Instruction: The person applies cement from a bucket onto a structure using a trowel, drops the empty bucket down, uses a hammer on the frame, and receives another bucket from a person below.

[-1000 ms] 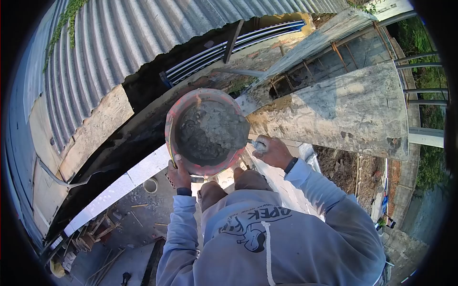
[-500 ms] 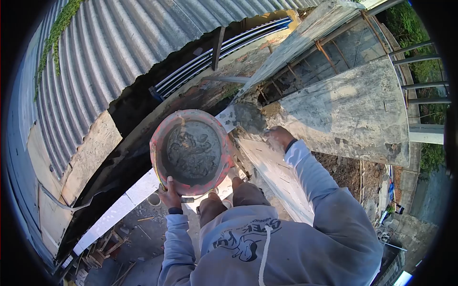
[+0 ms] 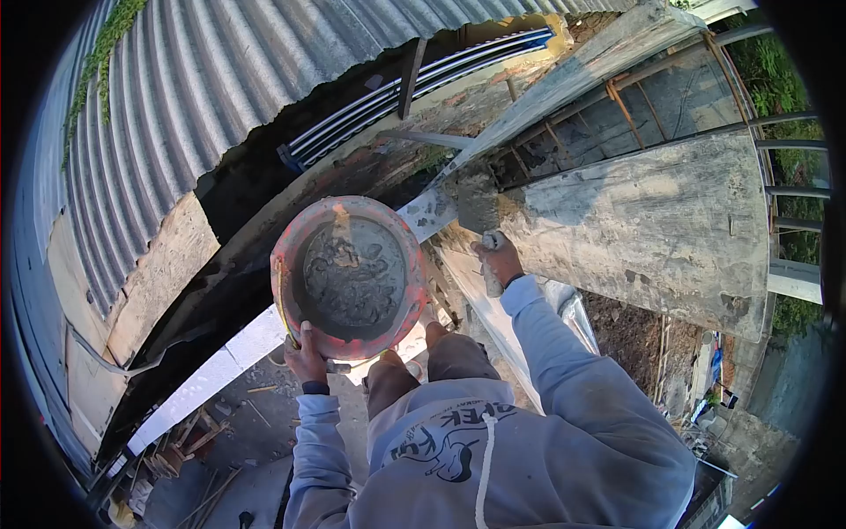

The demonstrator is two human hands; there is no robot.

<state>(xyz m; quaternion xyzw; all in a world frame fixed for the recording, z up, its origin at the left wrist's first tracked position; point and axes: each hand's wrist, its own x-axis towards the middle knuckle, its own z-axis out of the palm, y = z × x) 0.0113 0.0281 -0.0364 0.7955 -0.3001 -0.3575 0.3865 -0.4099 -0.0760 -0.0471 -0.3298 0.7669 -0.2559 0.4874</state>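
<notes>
My left hand (image 3: 306,358) grips the near-left rim of a worn reddish basin (image 3: 414,304). Wet grey mortar (image 3: 352,275) fills much of it, with a lumpy surface. Closed around a handle, my right hand (image 3: 499,259) holds a trowel (image 3: 478,208), whose grey-smeared blade points away from me. The blade is over the narrow junction between the wall top (image 3: 423,214) and the formwork boards; whether it touches them I cannot tell.
Corrugated roofing (image 3: 220,79) spans the upper left, beside a dark gap. A large weathered board (image 3: 652,220) lies to the right, with steel bars (image 3: 624,115) behind it. Far below is a floor (image 3: 256,432) with scattered wood. My knees are just under the basin.
My right hand has shifted slightly left, and the trowel has turned so its blade now points straight away from me. My left hand keeps its hold on the basin.
</notes>
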